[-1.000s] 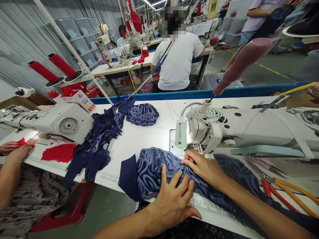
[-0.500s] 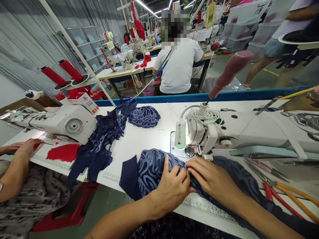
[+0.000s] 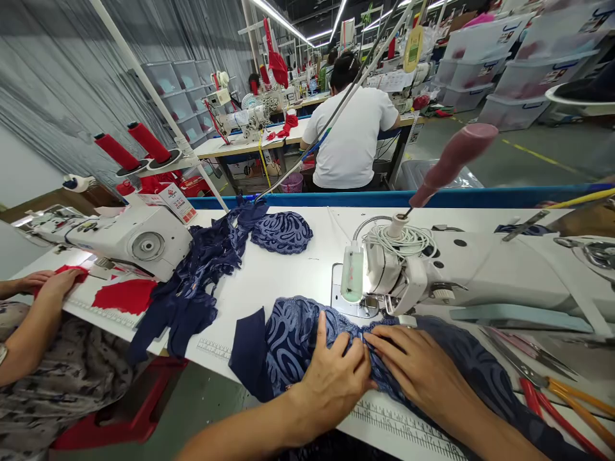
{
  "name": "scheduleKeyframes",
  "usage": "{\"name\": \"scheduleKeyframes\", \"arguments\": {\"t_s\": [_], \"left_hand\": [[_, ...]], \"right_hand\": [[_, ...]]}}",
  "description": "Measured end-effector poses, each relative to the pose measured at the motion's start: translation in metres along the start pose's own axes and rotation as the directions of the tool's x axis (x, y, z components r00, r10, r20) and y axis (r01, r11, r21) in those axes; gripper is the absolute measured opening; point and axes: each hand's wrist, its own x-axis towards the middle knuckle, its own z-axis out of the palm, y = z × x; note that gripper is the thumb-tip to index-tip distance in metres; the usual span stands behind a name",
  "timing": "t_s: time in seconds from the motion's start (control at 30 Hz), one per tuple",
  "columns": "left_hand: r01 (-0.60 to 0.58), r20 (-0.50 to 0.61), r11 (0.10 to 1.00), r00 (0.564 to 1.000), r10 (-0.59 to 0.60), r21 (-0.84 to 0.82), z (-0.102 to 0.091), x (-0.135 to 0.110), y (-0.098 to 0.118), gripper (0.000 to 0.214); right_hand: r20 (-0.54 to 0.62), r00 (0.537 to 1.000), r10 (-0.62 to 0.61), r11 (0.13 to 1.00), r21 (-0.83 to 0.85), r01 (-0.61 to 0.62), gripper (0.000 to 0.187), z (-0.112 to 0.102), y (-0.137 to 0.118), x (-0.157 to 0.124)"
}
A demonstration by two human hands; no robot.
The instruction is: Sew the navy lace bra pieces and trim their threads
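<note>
A navy lace garment piece (image 3: 292, 330) with a swirl pattern and scalloped edge lies before the sewing machine (image 3: 500, 272), its upper edge near the needle area. My left hand (image 3: 339, 368) grips the lace with curled fingers, its index finger stretched forward on it. My right hand (image 3: 423, 362) is closed on the same piece beside the presser foot, fingers close together, thumb hidden. The fingertips of both hands nearly meet at the gathered edge. A plain navy panel (image 3: 250, 355) extends from the lace on the left. More of the lace trails right, under my right forearm.
Scissors (image 3: 542, 381) with orange handles lie at the right. A navy fabric pile (image 3: 202, 275) and a lace cup piece (image 3: 282, 232) rest left of the machine. At far left, a co-worker's hands (image 3: 55, 282) hold red fabric at another machine (image 3: 129, 240).
The camera view has shifted slightly, so the table appears lower. Both hands stay on the lace, with little visible movement. The person walking at the far right has left the view.
</note>
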Motion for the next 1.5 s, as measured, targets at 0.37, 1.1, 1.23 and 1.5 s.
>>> {"name": "scheduleKeyframes", "arguments": {"t_s": [0.37, 1.1, 1.23, 1.5], "left_hand": [[0.042, -0.045, 0.999, 0.998, -0.041, 0.017, 0.001, -0.011, 0.002, 0.049], [0.189, 0.132, 0.939, 0.979, -0.157, -0.287, -0.025, -0.014, -0.009, 0.046], [0.312, 0.172, 0.892, 0.948, -0.268, -0.326, -0.03, 0.012, -0.036, 0.029], [0.125, 0.087, 0.96, 0.99, -0.107, -0.251, -0.015, 0.038, -0.062, 0.023]], "right_hand": [[-0.033, 0.999, -0.036, 0.991, -0.132, 0.031, 0.051, 0.007, 0.0, 0.0], [0.0, 0.997, 0.072, 0.992, -0.1, -0.071, 0.038, -0.005, 0.022, 0.003], [-0.065, 0.994, 0.084, 0.959, -0.264, -0.098, 0.046, -0.005, 0.04, 0.004], [-0.142, 0.99, -0.017, 0.931, -0.364, -0.037, 0.027, -0.05, -0.021, 0.009]]}}
